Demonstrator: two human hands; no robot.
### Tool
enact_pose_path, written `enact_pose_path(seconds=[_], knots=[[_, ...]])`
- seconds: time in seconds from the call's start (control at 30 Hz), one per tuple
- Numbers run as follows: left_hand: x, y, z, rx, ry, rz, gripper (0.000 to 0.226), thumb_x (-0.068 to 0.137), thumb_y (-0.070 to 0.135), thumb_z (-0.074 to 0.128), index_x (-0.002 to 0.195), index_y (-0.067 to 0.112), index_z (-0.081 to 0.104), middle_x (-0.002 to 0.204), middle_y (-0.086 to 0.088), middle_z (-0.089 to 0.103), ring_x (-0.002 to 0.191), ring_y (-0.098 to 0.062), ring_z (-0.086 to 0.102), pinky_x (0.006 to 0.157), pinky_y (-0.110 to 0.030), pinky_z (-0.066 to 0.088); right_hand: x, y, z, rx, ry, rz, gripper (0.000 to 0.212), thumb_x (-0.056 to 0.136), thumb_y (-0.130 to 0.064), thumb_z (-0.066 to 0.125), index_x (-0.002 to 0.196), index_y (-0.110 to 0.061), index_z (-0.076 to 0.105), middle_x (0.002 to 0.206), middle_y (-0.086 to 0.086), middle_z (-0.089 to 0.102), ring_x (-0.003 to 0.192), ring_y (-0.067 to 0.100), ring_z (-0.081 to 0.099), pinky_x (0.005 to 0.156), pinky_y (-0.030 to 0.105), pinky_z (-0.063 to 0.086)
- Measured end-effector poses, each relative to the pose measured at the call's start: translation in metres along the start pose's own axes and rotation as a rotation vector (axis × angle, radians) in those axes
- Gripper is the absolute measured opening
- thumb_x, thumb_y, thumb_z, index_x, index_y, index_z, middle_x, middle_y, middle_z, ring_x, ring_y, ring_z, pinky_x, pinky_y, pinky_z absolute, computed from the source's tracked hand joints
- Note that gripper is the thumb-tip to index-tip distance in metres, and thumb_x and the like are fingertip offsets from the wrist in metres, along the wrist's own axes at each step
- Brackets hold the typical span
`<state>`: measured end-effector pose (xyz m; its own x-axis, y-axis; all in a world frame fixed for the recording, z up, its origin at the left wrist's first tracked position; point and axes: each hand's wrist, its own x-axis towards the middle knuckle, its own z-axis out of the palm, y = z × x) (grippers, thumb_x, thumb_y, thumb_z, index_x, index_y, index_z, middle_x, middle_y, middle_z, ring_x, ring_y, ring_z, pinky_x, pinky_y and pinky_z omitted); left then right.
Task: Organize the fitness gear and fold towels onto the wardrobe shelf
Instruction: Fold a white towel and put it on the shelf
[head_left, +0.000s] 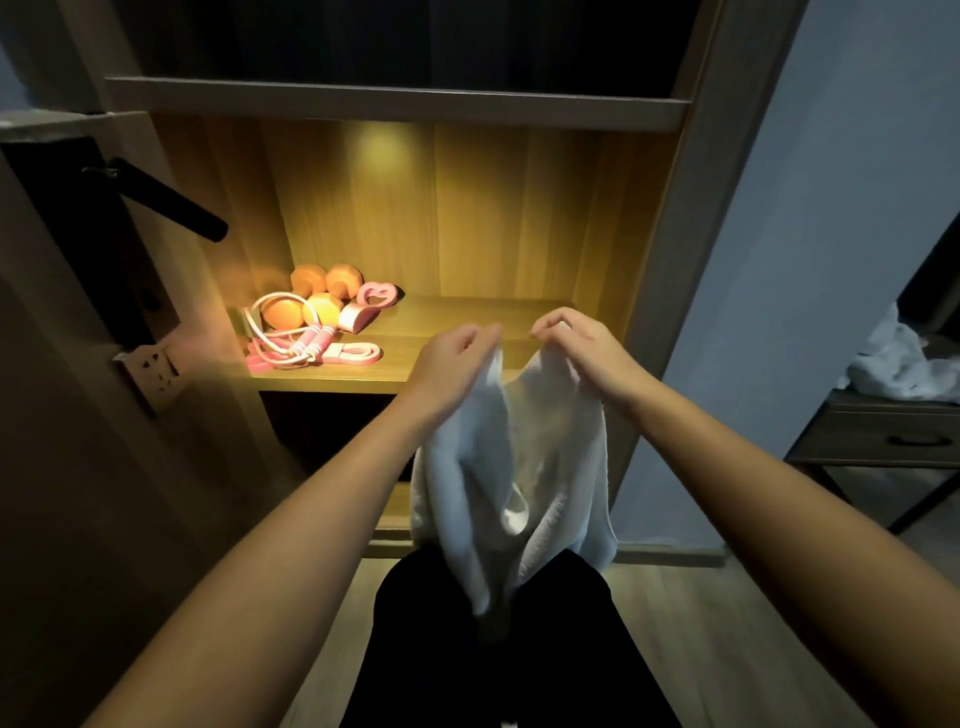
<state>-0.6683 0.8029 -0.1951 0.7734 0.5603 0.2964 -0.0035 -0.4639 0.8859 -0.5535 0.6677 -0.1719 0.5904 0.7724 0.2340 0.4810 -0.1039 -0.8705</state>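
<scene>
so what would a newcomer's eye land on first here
A white towel hangs at centre, pinched at its top by the left hand and right hand. Behind it glows the lit wardrobe shelf, with orange dumbbells and a pink jump rope at its left end.

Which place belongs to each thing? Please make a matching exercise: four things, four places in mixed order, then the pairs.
1. white towel
2. orange dumbbells
3. pink jump rope
4. crumpled white cloth

A. on the side table
B. front left of the lit shelf
C. held by the left hand and the right hand
D. back left of the lit shelf

Pairs: 1-C, 2-D, 3-B, 4-A
</scene>
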Motion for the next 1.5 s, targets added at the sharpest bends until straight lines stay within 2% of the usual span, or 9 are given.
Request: enact_pose_path(seconds=[0.17, 0.33, 0.47, 0.57, 0.7, 0.93, 1.1, 1.23, 1.5], knots=[[0.002, 0.005, 0.004, 0.086, -0.273, 0.037, 0.028, 0.088, 0.031, 0.069, 0.115, 0.024, 0.066, 0.108, 0.017, 0.066, 0.093, 0.009, 0.059, 0.077, -0.009, 0.045, -0.002, 0.0, -0.01, 0.09, -0.183, 0.034, 0.013, 0.101, -0.028, 0.047, 0.112, -0.023, 0.053, 0.102, -0.001, 0.056, 0.088, 0.01, 0.056, 0.069, 0.02, 0.051], [0.011, 0.011, 0.012, 0.121, -0.154, 0.094, 0.019, 0.09, 0.026, 0.065, 0.088, 0.009, 0.073, 0.085, -0.011, 0.07, 0.075, -0.009, 0.055, 0.07, -0.029, 0.041, 0.004, 0.007, -0.012, 0.045, 0.044, -0.105, 0.015, 0.092, -0.025, 0.064, 0.107, -0.02, 0.062, 0.097, -0.002, 0.063, 0.083, 0.003, 0.059, 0.071, 0.016, 0.052], [0.016, 0.015, 0.009, 0.078, -0.04, 0.17, 0.027, 0.087, 0.03, 0.062, 0.08, 0.005, 0.068, 0.072, -0.001, 0.059, 0.069, -0.008, 0.05, 0.064, -0.027, 0.037, 0.0, 0.033, -0.022, 0.023, -0.245, 0.059, 0.016, 0.088, -0.029, 0.068, 0.103, -0.023, 0.065, 0.095, -0.006, 0.068, 0.083, 0.003, 0.067, 0.07, 0.018, 0.054], [0.021, 0.021, 0.004, 0.037, 0.047, 0.176, 0.024, 0.086, 0.031, 0.06, 0.07, 0.013, 0.064, 0.067, 0.005, 0.055, 0.065, -0.007, 0.047, 0.062, -0.026, 0.036, -0.001, 0.064, -0.023, -0.077, -0.288, 0.128, 0.031, 0.084, -0.033, 0.073, 0.111, -0.019, 0.065, 0.106, -0.001, 0.07, 0.096, 0.014, 0.068, 0.084, 0.033, 0.058], [0.03, 0.024, -0.005, -0.048, 0.154, 0.16, 0.033, 0.084, 0.034, 0.058, 0.076, 0.002, 0.062, 0.068, 0.0, 0.053, 0.066, -0.009, 0.047, 0.063, -0.027, 0.037, -0.006, 0.108, -0.023, -0.233, -0.319, 0.209, 0.036, 0.081, -0.034, 0.076, 0.112, -0.016, 0.066, 0.109, 0.003, 0.068, 0.1, 0.02, 0.066, 0.091, 0.045, 0.055], [0.043, 0.024, -0.018, -0.075, 0.275, 0.138, 0.027, 0.084, 0.032, 0.058, 0.065, 0.014, 0.055, 0.064, 0.003, 0.045, 0.063, -0.009, 0.041, 0.061, -0.027, 0.033, -0.02, 0.152, -0.029, -0.426, -0.304, 0.316, 0.032, 0.08, -0.023, 0.074, 0.111, -0.019, 0.063, 0.11, 0.003, 0.063, 0.104, 0.022, 0.06, 0.093, 0.041, 0.052], [0.051, 0.026, -0.028, -0.095, 0.285, 0.124, 0.02, 0.085, 0.031, 0.058, 0.07, 0.018, 0.062, 0.067, 0.008, 0.052, 0.066, -0.007, 0.046, 0.064, -0.026, 0.037, -0.037, 0.187, -0.039, -0.558, -0.271, 0.41, 0.025, 0.079, -0.018, 0.068, 0.103, -0.013, 0.064, 0.102, 0.007, 0.065, 0.091, 0.022, 0.061, 0.084, 0.039, 0.055], [0.055, 0.021, -0.03, -0.123, 0.325, 0.131, 0.035, 0.084, 0.032, 0.059, 0.086, -0.002, 0.066, 0.076, -0.002, 0.055, 0.072, -0.012, 0.048, 0.068, -0.03, 0.039, -0.057, 0.208, -0.042, -0.651, -0.289, 0.501, 0.014, 0.081, -0.01, 0.063, 0.093, -0.007, 0.057, 0.092, 0.008, 0.06, 0.087, 0.025, 0.056, 0.069, 0.031, 0.043], [0.055, 0.012, -0.035, -0.1, 0.332, 0.106, 0.029, 0.085, 0.032, 0.058, 0.074, 0.005, 0.06, 0.069, -0.001, 0.047, 0.067, -0.009, 0.042, 0.063, -0.026, 0.033, -0.091, 0.223, -0.032, -0.412, 0.114, 0.392, 0.01, 0.085, 0.001, 0.054, 0.081, -0.008, 0.052, 0.078, 0.013, 0.06, 0.069, 0.026, 0.051, 0.064, 0.035, 0.043]])
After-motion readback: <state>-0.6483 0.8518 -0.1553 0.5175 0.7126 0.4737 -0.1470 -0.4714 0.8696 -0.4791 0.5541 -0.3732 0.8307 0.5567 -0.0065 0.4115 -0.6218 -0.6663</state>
